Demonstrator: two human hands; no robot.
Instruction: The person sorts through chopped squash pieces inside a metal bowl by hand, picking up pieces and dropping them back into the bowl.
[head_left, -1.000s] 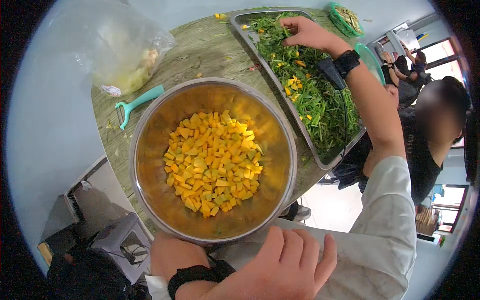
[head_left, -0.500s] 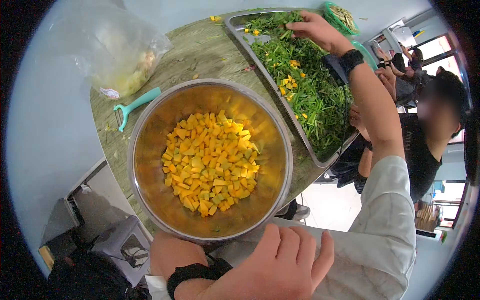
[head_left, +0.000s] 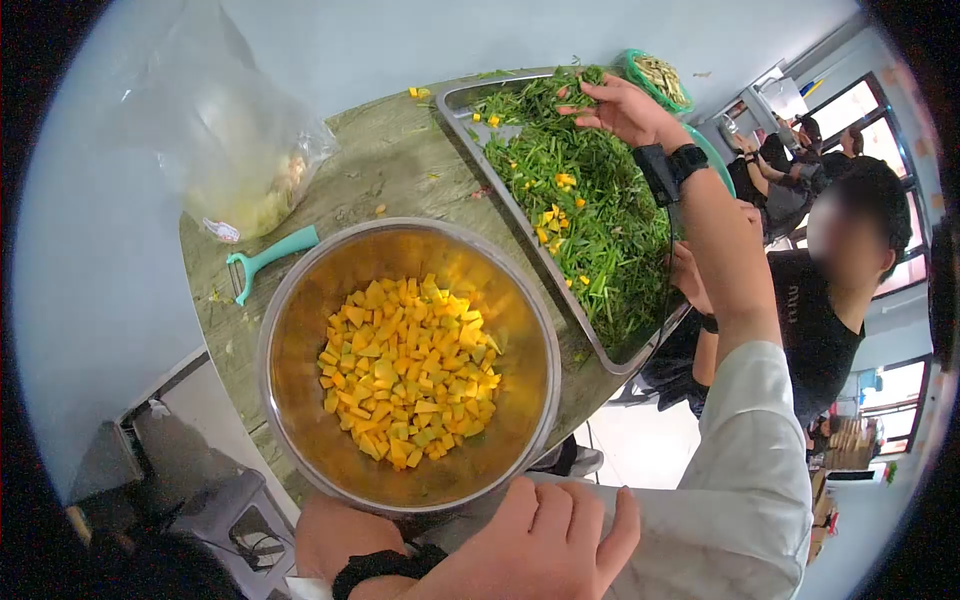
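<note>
A large steel bowl (head_left: 275, 400) of diced orange pumpkin (head_left: 410, 370) stands before me on the table. My left hand (head_left: 545, 540), a black band at its wrist, hovers just below the near rim, fingers loosely bent and apart, with nothing visible in it. At the far end of a metal tray (head_left: 540, 245), my right hand (head_left: 630, 110) has chopped green leaves between its thumb and fingers. More cut greens (head_left: 610, 230) fill the tray, with scattered pumpkin pieces (head_left: 553, 222) on top. A dark device (head_left: 657, 175) is strapped at my right wrist.
A teal peeler (head_left: 275, 255) lies left of the bowl beside a clear plastic bag (head_left: 240, 180). Behind the tray is a green basket (head_left: 655, 80) of pale cut pieces. A person in black (head_left: 810, 310) sits at the right, hands near the tray. A grey stool (head_left: 235, 530) stands lower left.
The view has shifted, so the table and tray sit lower in the picture. My right hand stays at the tray's far end with greens; my left hand keeps its pose.
</note>
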